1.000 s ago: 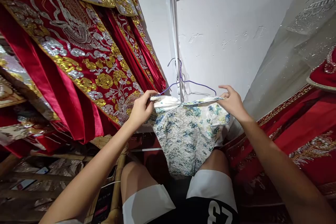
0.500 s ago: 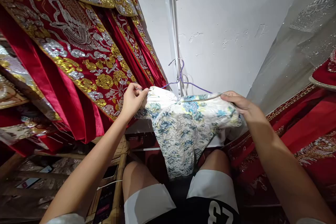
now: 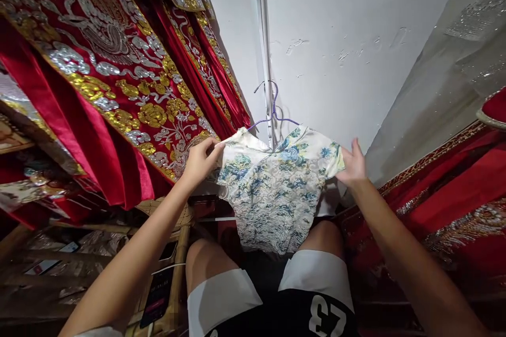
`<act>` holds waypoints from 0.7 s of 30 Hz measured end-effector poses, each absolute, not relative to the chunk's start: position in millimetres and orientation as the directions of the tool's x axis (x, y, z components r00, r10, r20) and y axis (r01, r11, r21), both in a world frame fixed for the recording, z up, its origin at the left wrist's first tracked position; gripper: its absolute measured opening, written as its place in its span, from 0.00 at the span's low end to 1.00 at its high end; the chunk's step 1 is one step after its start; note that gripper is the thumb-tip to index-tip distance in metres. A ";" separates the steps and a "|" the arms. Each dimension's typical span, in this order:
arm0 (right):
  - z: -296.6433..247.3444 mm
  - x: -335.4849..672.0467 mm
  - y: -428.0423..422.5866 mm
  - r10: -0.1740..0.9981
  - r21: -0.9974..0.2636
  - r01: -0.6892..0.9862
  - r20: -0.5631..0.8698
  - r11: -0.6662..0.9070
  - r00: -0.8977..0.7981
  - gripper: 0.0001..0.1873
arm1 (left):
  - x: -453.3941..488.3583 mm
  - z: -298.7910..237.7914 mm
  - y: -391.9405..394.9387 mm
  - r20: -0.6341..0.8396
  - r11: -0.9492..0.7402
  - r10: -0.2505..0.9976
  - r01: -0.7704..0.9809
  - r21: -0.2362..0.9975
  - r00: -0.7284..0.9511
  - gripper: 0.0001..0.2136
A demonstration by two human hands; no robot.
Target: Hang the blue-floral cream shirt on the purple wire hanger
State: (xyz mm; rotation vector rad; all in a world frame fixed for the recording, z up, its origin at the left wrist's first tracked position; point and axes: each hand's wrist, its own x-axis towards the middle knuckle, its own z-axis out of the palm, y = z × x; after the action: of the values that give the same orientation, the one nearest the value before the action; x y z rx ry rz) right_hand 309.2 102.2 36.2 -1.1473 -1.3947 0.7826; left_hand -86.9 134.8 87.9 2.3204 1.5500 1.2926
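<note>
A short-sleeved floral blouse (image 3: 276, 195), white with blue, green and yellow flowers, drapes from a purple wire hanger (image 3: 273, 108) in front of me. At the left shoulder and sleeve, my left hand (image 3: 200, 160) pinches the fabric between thumb and fingers. My right hand (image 3: 354, 162) is at the right sleeve with the thumb raised apart; its other fingertips are hidden by the sleeve cloth. The hanger's hook points up beside a pale vertical pole (image 3: 262, 26); whether it hangs from anything cannot be told.
Red garments with gold and silver embroidery (image 3: 154, 89) hang at the left. Sheer sparkly cloth (image 3: 427, 84) and red beaded garments (image 3: 466, 189) are on the right. A phone (image 3: 157, 295) lies on a bamboo rack (image 3: 179, 268) at lower left. My knees are below the blouse.
My right hand has shifted from the top of the right shoulder to the sleeve, and its thumb has lifted. The right shoulder now sits up on the hanger. The left hand stays at its side.
</note>
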 end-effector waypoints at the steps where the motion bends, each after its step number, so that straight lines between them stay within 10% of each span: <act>1: 39.6 311.2 104.0 0.936 -0.940 0.139 0.329 0.312 0.128 0.35 | -88.7 84.3 135.4 0.608 -0.477 0.787 0.726 0.494 0.104 0.14; 8: 79.8 318.5 87.4 0.915 -0.926 -0.073 0.350 0.370 0.198 0.27 | -66.3 117.3 155.6 0.741 -0.515 0.670 0.695 0.502 -0.039 0.11; 21: 75.8 237.6 41.5 0.817 -0.939 -0.328 0.270 0.106 -0.509 0.42 | -24.8 73.6 167.0 0.641 -0.636 0.619 0.768 0.071 0.454 0.13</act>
State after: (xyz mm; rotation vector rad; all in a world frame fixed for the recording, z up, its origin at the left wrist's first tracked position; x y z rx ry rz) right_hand 237.6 41.5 75.8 -0.5115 -1.4630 1.5722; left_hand -24.8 167.0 73.6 2.8679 1.3937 1.0982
